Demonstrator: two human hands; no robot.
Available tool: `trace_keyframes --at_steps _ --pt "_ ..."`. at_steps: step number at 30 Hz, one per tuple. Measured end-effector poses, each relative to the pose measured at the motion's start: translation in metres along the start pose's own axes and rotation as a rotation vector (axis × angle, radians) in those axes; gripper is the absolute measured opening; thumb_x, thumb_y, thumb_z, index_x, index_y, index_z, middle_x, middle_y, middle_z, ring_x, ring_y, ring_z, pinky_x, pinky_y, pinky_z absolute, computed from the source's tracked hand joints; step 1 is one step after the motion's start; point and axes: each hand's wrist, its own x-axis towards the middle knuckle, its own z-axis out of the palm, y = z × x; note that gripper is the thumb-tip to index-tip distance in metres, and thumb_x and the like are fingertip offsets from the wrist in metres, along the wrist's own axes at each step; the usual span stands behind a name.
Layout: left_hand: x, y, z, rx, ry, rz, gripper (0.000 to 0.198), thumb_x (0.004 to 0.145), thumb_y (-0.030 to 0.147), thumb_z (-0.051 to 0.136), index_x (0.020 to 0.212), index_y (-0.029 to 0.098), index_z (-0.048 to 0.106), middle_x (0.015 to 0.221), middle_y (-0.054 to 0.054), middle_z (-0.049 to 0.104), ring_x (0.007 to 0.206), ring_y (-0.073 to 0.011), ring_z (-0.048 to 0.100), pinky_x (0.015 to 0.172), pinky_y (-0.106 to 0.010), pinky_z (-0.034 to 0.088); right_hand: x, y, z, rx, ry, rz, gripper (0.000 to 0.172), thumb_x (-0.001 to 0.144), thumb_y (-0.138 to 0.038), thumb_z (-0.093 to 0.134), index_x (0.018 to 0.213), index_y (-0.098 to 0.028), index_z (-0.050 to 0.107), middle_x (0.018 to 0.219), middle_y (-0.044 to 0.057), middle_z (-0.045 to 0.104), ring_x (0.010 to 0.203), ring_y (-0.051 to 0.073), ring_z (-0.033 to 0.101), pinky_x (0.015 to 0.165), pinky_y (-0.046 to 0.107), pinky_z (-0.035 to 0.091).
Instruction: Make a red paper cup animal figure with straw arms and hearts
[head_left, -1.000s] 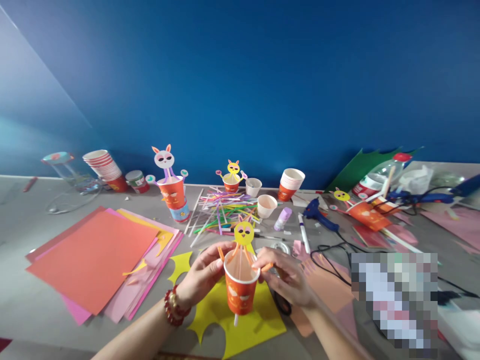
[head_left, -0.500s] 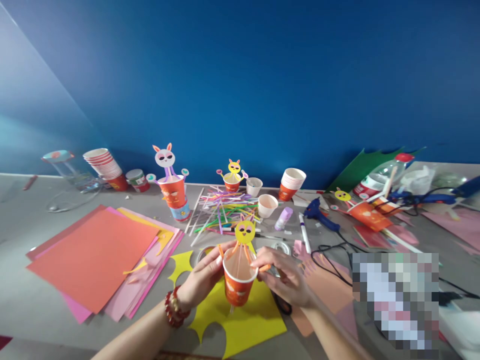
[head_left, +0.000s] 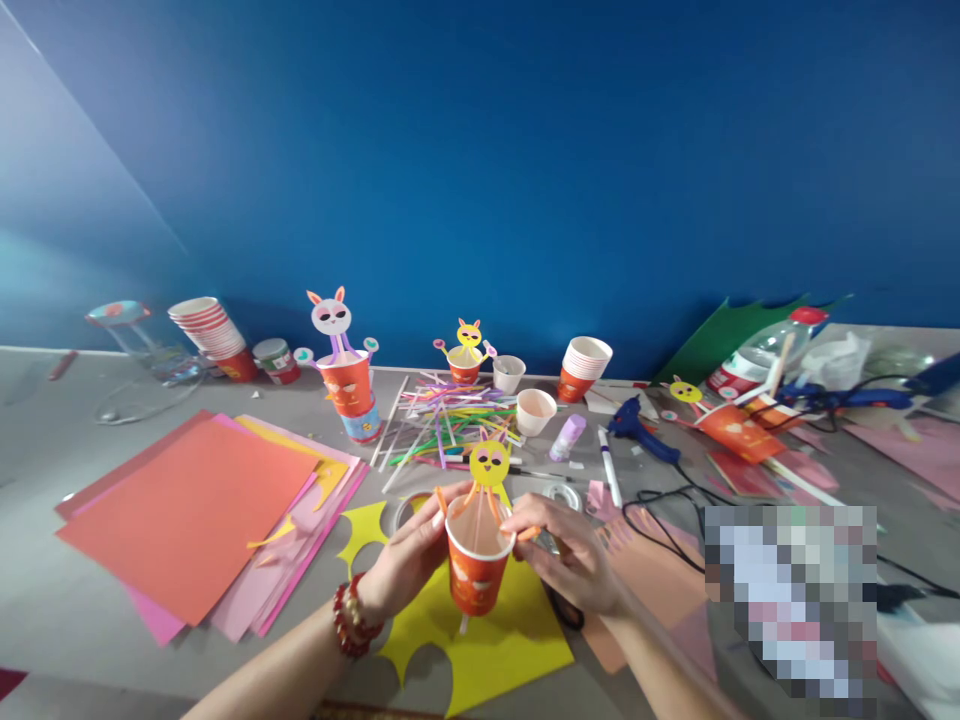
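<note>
A round orange paper cup with a white rim and pale printed shapes [head_left: 474, 585] is held mouth up, roughly upright, over a bright yellow sheet of cut paper [head_left: 517, 650]. Above its far rim stands a flat yellow paper rabbit head with pink-centred ears [head_left: 489, 464], its dark eyes and small mouth facing the viewer. Thin orange strips [head_left: 492, 498] curve down from the head into the cup; orange ends jut past the rim on both sides. A short pale stick [head_left: 463, 625] pokes out beneath the base; whether it touches the sheet cannot be told.
</note>
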Motion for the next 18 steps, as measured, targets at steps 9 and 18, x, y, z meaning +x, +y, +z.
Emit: trace_keyframes --at_steps 9,18 --pt "-0.005 -0.002 0.002 0.206 -0.16 0.103 0.089 0.072 0.043 0.086 0.149 0.031 0.042 0.151 -0.014 0.048 0.141 -0.0382 0.041 0.116 -0.051 0.028 -0.002 -0.001 0.001 -0.018 -0.011 -0.013 0.015 0.096 -0.023 0.059 0.108 -0.025 0.068 0.086 0.005 0.07 0.075 0.019 0.065 0.068 0.029 0.052" --pt "-0.016 -0.01 -0.007 0.309 -0.169 0.101 0.085 0.076 0.033 0.084 0.147 0.034 0.037 0.146 -0.014 0.049 0.132 -0.0356 0.049 0.109 -0.049 0.037 -0.018 0.015 0.003 0.29 0.137 0.267 0.027 0.097 -0.046 0.055 0.109 -0.022 0.062 0.087 0.003 0.062 0.071 0.017 0.062 0.065 0.028 0.053"
